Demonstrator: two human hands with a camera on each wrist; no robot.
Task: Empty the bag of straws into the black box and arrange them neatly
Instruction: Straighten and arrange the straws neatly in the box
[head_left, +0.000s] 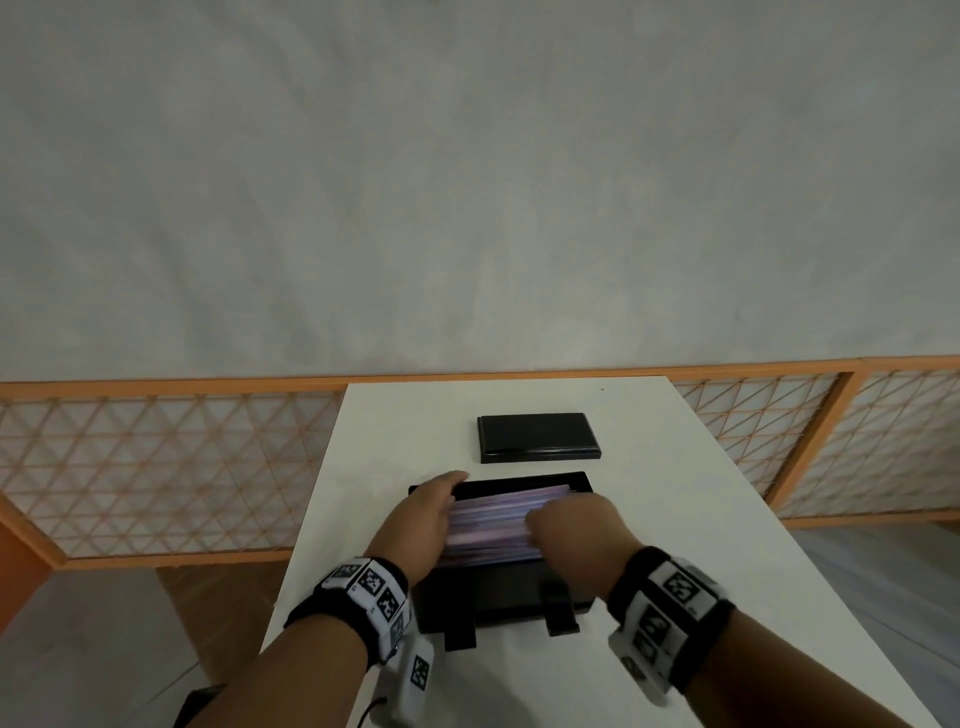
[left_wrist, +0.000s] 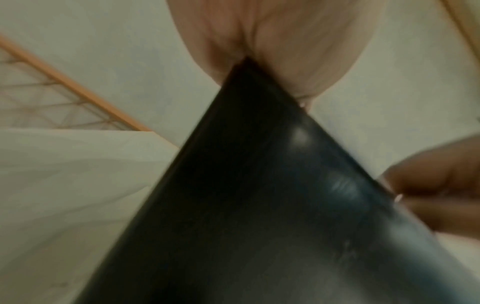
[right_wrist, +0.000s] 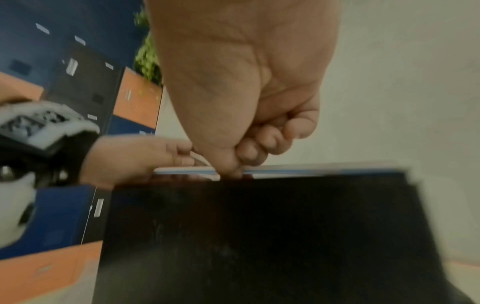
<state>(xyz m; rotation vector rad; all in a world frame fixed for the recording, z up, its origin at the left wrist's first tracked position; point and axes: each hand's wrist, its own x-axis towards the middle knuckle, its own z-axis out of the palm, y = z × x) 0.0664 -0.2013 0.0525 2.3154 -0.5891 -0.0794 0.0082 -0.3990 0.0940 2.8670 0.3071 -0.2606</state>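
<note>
Two hands in the black box of straws

Head view: black box (head_left: 581, 480) sits on the white table (head_left: 675, 519), full of pale purple straws (head_left: 493, 519) lying side to side, blurred. Left hand (head_left: 426, 514) has straight fingers against the straws' left ends, thumb over the box's far left edge. Right hand (head_left: 571, 525) is curled over the straws near the middle. A black lid (head_left: 537, 436) lies farther back, apart from the box.

Left wrist view: box wall (left_wrist: 259, 205) fills the frame, palm above it; blurred.

Right wrist view: right fingers (right_wrist: 249, 152) curled tight; whether they pinch a straw cannot be told. Left hand's fingers touch the straw ends.
</note>
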